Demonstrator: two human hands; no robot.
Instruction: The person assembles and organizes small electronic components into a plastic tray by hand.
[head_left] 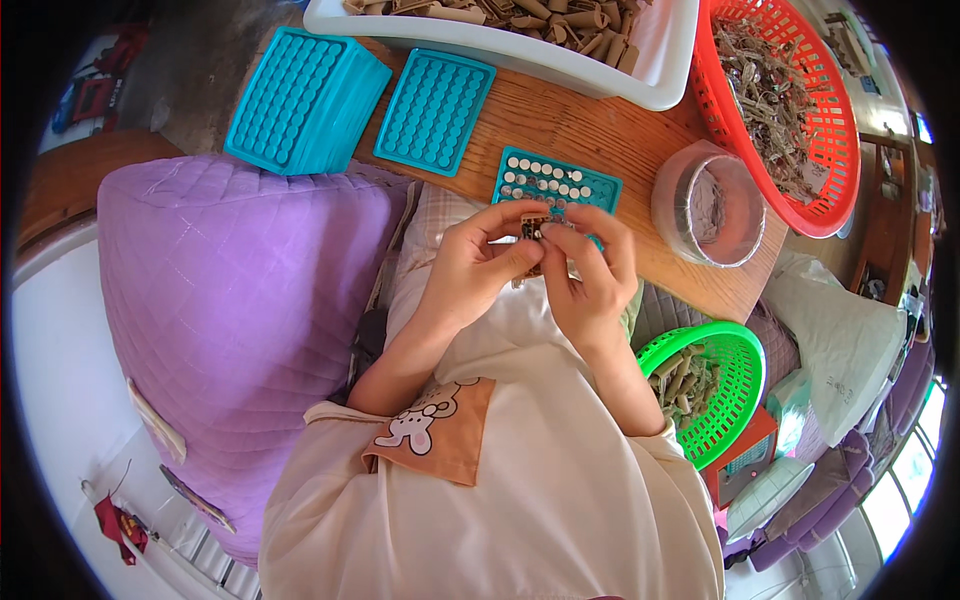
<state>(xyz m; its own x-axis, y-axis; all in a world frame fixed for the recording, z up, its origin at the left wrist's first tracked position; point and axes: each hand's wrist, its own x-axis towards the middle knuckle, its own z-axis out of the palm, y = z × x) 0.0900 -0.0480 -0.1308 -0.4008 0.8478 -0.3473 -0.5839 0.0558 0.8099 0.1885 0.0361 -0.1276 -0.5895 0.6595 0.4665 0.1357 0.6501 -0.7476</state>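
My left hand [468, 265] and my right hand [592, 280] meet over the table's near edge, fingertips pinched together. Between them is a small brown and gold piece [532, 227]; the fingers partly cover it, and its exact kind is too small to make out. Just beyond my fingertips lies a teal tray with round wells [606, 190]. Rows of small white and silvery discs [545, 169] sit in its wells, and my hands hide its near part.
Teal trays in a stack [305, 100] and a single teal tray [435, 112] lie at the left. A white bin [650, 88] holds brown curved pieces. Rightward are a clear round tub [690, 225], a red basket [835, 185] of scraps and a green basket [735, 400].
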